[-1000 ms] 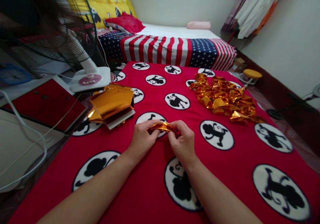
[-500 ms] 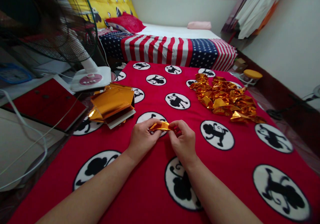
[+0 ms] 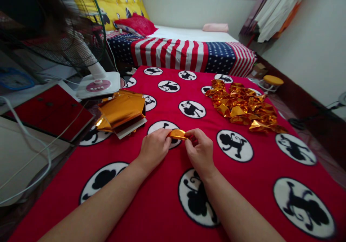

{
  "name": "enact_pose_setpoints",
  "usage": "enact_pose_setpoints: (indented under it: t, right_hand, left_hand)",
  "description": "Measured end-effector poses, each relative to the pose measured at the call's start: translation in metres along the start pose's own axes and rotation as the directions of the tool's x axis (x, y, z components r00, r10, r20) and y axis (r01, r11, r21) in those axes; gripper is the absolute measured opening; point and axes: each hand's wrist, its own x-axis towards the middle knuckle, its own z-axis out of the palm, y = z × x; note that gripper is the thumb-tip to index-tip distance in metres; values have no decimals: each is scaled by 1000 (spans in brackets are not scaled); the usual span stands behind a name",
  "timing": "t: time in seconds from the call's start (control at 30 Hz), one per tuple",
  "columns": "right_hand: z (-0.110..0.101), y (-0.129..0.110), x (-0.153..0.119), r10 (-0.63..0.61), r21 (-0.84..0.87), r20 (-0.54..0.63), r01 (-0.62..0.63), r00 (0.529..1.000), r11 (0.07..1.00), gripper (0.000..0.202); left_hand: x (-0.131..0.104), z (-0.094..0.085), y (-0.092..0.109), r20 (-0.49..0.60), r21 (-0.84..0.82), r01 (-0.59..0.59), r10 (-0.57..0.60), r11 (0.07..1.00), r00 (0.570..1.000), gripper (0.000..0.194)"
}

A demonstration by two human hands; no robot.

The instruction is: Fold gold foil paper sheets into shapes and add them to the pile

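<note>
A small strip of folded gold foil paper [image 3: 177, 134] is held up between both hands above the red cloth. My left hand [image 3: 155, 145] pinches its left end, with the fingertips partly hidden behind the hand. At the right end, the thumb and fingers of my right hand [image 3: 199, 149] are closed on the foil. A stack of flat gold foil sheets [image 3: 123, 108] lies left of my hands. Beyond my right hand, a heap of folded gold foil pieces [image 3: 240, 105] is spread on the cloth.
Red cloth with monkey circles [image 3: 151, 213] covers the surface. A white fan base [image 3: 98, 85] stands at the left edge, beside a dark red panel [image 3: 51, 110] and a white cable [image 3: 29, 137]. Behind are a bed [image 3: 173, 54] and a yellow stool [image 3: 273, 80].
The foil strip has shifted slightly right and up and now arches more. My left hand has rolled over so its thumb is hidden; my right hand has moved a little right.
</note>
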Motion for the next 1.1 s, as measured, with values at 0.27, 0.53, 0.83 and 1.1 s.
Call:
enact_pose_setpoints:
  t: [0.27,0.53,0.83,1.1]
  right_hand:
    - [-7,-3,8,-5,-279,85,28,996,960,16]
    - [-7,-4,7,5,-441,124,51,992,896,16]
    - [-5,-10,8,38,-602,212,100,977,792,24]
    - [-9,-15,17,98,-663,323,151,941,733,21]
  left_hand:
    - [1,-7,6,78,195,-22,7,980,997,24]
    - [4,-6,4,76,283,10,-33,959,997,25]
    - [5,-7,1,132,281,-46,9,959,991,29]
    - [8,-13,-2,205,306,-89,26,948,978,28]
